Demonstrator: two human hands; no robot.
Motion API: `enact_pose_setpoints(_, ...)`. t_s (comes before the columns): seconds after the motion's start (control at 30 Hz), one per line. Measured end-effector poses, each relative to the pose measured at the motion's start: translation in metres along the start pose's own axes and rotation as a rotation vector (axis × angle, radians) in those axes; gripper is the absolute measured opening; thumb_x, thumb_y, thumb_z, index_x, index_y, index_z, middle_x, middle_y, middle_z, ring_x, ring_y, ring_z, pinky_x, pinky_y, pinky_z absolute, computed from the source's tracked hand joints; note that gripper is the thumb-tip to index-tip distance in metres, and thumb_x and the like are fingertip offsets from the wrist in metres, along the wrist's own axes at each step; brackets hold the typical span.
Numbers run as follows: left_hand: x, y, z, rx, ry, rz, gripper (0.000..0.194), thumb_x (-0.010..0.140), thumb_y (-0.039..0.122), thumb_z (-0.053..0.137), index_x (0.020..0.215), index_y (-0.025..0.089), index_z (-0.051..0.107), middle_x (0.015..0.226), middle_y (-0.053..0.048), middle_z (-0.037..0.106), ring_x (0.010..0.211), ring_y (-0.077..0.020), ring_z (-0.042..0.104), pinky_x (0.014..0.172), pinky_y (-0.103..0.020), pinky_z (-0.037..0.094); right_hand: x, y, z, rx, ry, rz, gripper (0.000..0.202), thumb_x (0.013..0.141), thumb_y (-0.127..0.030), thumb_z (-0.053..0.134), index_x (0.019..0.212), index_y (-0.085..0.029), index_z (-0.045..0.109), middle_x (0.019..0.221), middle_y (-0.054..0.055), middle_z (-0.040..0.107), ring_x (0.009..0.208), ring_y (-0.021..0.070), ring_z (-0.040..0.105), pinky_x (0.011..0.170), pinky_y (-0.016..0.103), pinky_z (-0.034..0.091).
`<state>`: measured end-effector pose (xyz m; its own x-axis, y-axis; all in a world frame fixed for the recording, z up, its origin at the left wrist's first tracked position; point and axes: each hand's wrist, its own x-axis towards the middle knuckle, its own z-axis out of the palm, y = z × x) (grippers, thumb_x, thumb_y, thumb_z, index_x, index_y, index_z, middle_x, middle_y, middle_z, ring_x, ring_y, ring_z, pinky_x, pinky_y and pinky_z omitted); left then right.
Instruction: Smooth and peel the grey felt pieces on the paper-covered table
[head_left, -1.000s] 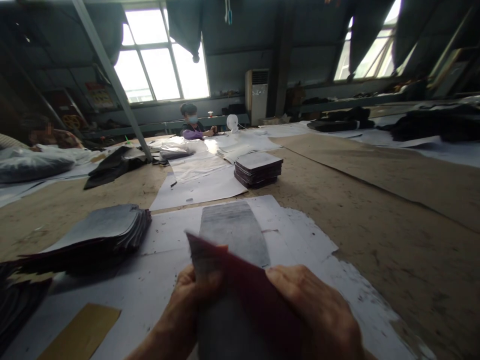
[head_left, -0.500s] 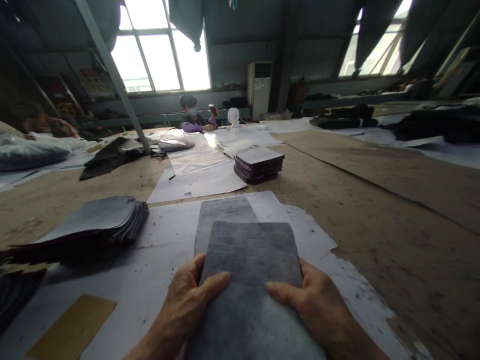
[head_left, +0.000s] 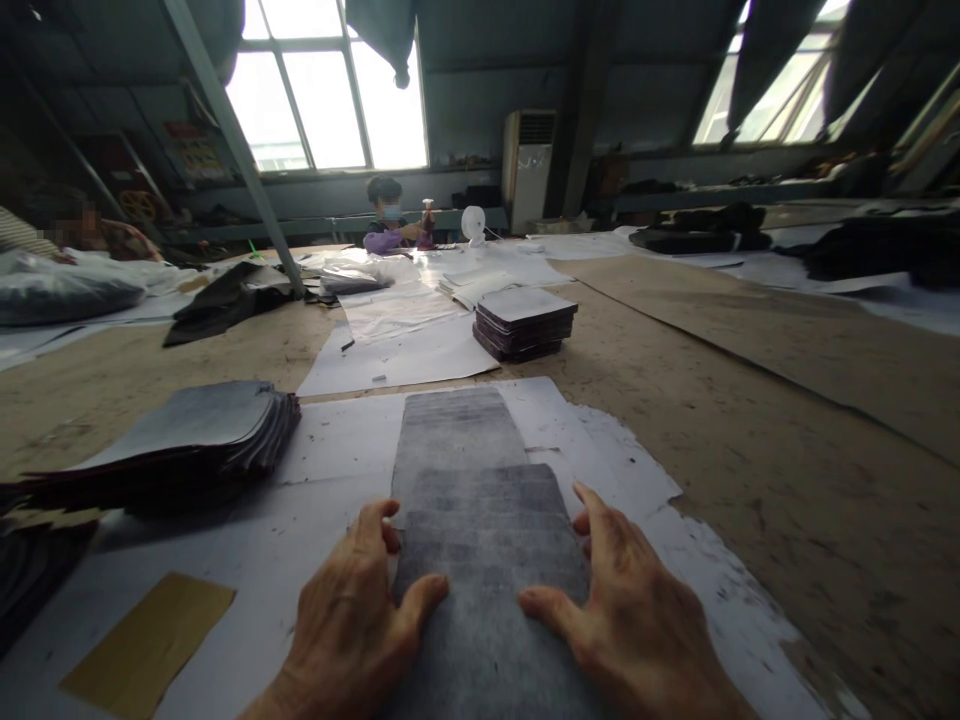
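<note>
A grey flat panel (head_left: 487, 590), with rounded far corners and faint cross bands, lies before me on white paper. It overlaps a second grey panel (head_left: 461, 425) just beyond it. At the near panel's left edge is my left hand (head_left: 356, 600), thumb resting on its surface and fingers spread outside the edge. My right hand (head_left: 630, 600) mirrors it on the right, thumb touching the top face, fingers apart and raised beside the edge. Neither hand wraps around the panel. Its near end runs out of view.
To the left sit a grey-topped stack of pieces (head_left: 187, 430) and a tan card (head_left: 150, 640). Farther off stands a neat dark stack (head_left: 525, 315). A slanted pole (head_left: 232, 140) rises at left. Beyond the table a masked person (head_left: 386, 225) sits near a small white fan (head_left: 474, 222).
The near panel has been lowered onto the paper, its far edge now closer to me. Both hands have loosened, their fingers coming away from its sides. The view has shifted slightly.
</note>
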<state>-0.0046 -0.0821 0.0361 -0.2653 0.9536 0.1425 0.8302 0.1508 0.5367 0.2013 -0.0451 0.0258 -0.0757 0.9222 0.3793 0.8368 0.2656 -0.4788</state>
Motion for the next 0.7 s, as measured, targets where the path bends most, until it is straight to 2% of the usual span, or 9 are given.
enact_pose_setpoints(0.1,-0.002,-0.009,0.006,0.201,0.182,0.236,0.056,0.066,0.036,0.059,0.115,0.015,0.043,0.114,-0.014,0.050,0.104,-0.0318,0.049,0.086,-0.048,0.040,0.003,0.006,-0.002,-0.055,0.015,-0.059,0.064,0.050,-0.040,0.072,0.106,-0.014,0.053,0.104,0.015,0.060,0.097,0.0322,0.056,0.077,0.045,0.050)
enact_pose_setpoints(0.2,0.000,-0.015,0.008,0.281,0.227,0.353,0.059,0.071,0.038,0.055,0.122,0.016,0.038,0.128,-0.016,0.041,0.114,-0.0329,0.041,0.089,-0.050,0.038,0.010,0.008,-0.006,-0.013,-0.047,0.008,0.052,0.055,-0.040,0.070,0.099,-0.016,0.057,0.098,0.012,0.061,0.092,0.0285,0.058,0.074,0.041,0.051)
enact_pose_setpoints(0.27,0.003,-0.018,0.007,0.269,0.221,0.392,0.058,0.074,0.038,0.053,0.125,0.017,0.035,0.130,-0.015,0.039,0.117,-0.0315,0.039,0.090,-0.049,0.038,0.014,0.010,-0.009,0.034,-0.083,0.064,0.046,0.057,-0.038,0.070,0.097,-0.016,0.058,0.095,0.010,0.062,0.087,0.0264,0.060,0.069,0.038,0.052)
enact_pose_setpoints(0.33,0.005,-0.018,0.005,0.226,0.235,0.468,0.052,0.077,0.032,0.051,0.126,0.019,0.035,0.130,-0.014,0.040,0.117,-0.0292,0.040,0.091,-0.048,0.038,0.019,0.012,-0.011,0.076,-0.060,0.067,0.039,0.061,-0.034,0.067,0.095,-0.017,0.060,0.093,0.008,0.063,0.083,0.0244,0.060,0.066,0.036,0.052)
enact_pose_setpoints(0.43,0.004,-0.015,0.000,0.114,0.206,0.704,0.042,0.079,0.019,0.050,0.119,0.022,0.042,0.119,-0.010,0.051,0.110,-0.0241,0.046,0.089,-0.041,0.039,0.023,0.013,-0.016,0.149,0.041,-0.053,0.022,0.069,-0.026,0.059,0.089,-0.020,0.062,0.087,0.005,0.065,0.079,0.0203,0.060,0.066,0.033,0.050)
enact_pose_setpoints(0.5,0.001,-0.012,-0.003,0.061,0.098,0.829,0.036,0.078,0.015,0.050,0.113,0.021,0.047,0.109,-0.009,0.057,0.103,-0.0219,0.050,0.087,-0.038,0.041,0.023,0.012,-0.020,0.220,0.035,-0.175,0.016,0.073,-0.021,0.056,0.087,-0.022,0.064,0.086,0.003,0.065,0.078,0.0175,0.059,0.068,0.031,0.049)
enact_pose_setpoints(0.6,-0.004,-0.007,-0.003,0.040,-0.109,0.851,0.024,0.079,0.016,0.048,0.102,0.018,0.055,0.102,-0.009,0.059,0.096,-0.0206,0.052,0.083,-0.035,0.043,0.021,0.007,-0.026,0.302,-0.243,-0.362,0.018,0.070,-0.010,0.057,0.081,-0.022,0.065,0.081,0.000,0.063,0.078,0.0145,0.058,0.069,0.026,0.048)
enact_pose_setpoints(0.67,-0.006,-0.007,-0.002,0.032,-0.190,0.823,0.022,0.081,0.016,0.045,0.099,0.018,0.058,0.099,-0.009,0.059,0.092,-0.0197,0.053,0.081,-0.035,0.045,0.020,0.004,-0.027,0.284,-0.440,-0.406,0.020,0.065,-0.004,0.059,0.073,-0.021,0.065,0.077,-0.001,0.061,0.079,0.0140,0.057,0.069,0.024,0.047)
enact_pose_setpoints(0.7,-0.006,-0.007,-0.002,0.032,-0.203,0.815,0.024,0.082,0.015,0.044,0.102,0.018,0.058,0.100,-0.009,0.059,0.092,-0.0197,0.053,0.081,-0.036,0.045,0.019,0.003,-0.026,0.264,-0.495,-0.402,0.020,0.063,-0.002,0.061,0.070,-0.021,0.064,0.075,-0.001,0.061,0.079,0.0138,0.056,0.069,0.024,0.047)
